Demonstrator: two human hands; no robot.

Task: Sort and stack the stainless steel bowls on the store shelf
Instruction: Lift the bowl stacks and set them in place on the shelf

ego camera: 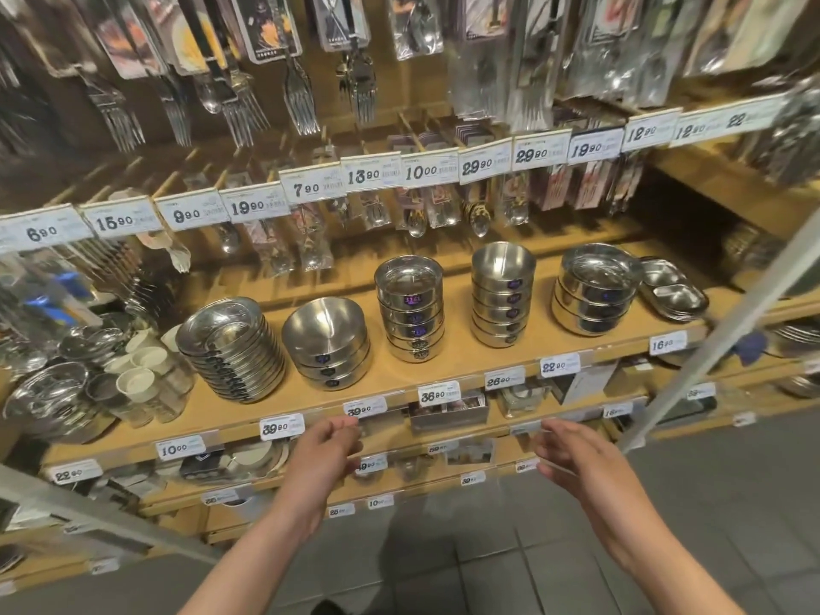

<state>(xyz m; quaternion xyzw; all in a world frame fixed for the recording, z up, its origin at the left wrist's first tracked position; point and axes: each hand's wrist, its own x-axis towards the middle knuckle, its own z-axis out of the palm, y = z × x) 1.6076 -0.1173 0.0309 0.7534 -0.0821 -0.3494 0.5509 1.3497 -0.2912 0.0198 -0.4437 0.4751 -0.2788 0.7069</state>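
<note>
Looking down through the head camera, we have both hands raised in front of the wooden shelf [443, 370] and neither is holding anything. Our left hand [326, 450] has its fingers loosely curled and slightly apart, just below the shelf's front edge; our right hand [572, 454] is spread, palm turned inward, also below that edge. The bowls stand in separate piles along the shelf: a leaning stack of shallow dishes [230, 348] near the left end, a short stack of wide bowls [328, 344] beside it, a tall stack of lidded bowls [410, 308] about the middle, a stack of deep small bowls [503, 295] right of that, and a low stack of lidded bowls [594, 295] towards the right end, with divided trays [672, 297] touching it. We judge that we are between picks, choosing a pile. The next move calls for reaching over the front edge and gripping one stack by its rim with both hands, and steadying the leaning dishes.
</note>
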